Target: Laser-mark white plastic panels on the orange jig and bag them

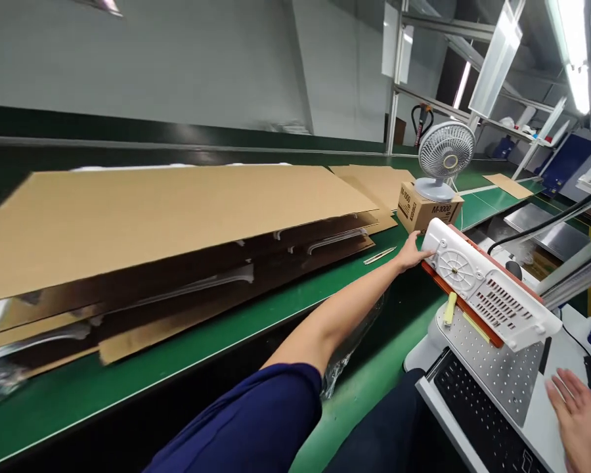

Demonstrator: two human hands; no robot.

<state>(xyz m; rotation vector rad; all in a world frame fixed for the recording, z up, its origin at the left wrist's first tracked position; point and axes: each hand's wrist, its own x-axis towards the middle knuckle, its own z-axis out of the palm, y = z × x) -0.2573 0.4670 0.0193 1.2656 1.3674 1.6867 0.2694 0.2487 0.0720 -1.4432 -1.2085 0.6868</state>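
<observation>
My left hand grips the near-left end of a white plastic housing, thumb against its face. The housing has a round ribbed fan-like vent and rows of slots, and it stands tilted on a perforated metal plate. An orange-red part runs along its underside; whether the two are joined I cannot tell. My right hand is apart from the housing, over the white machine's right side, with its fingers stretched out. A small yellow block sits beside the orange-red part.
Layered cardboard sheets with white parts between them cover the green conveyor belt. A utility knife lies near its edge. Behind stands a grey fan on a cardboard box. A black hose arches behind the housing.
</observation>
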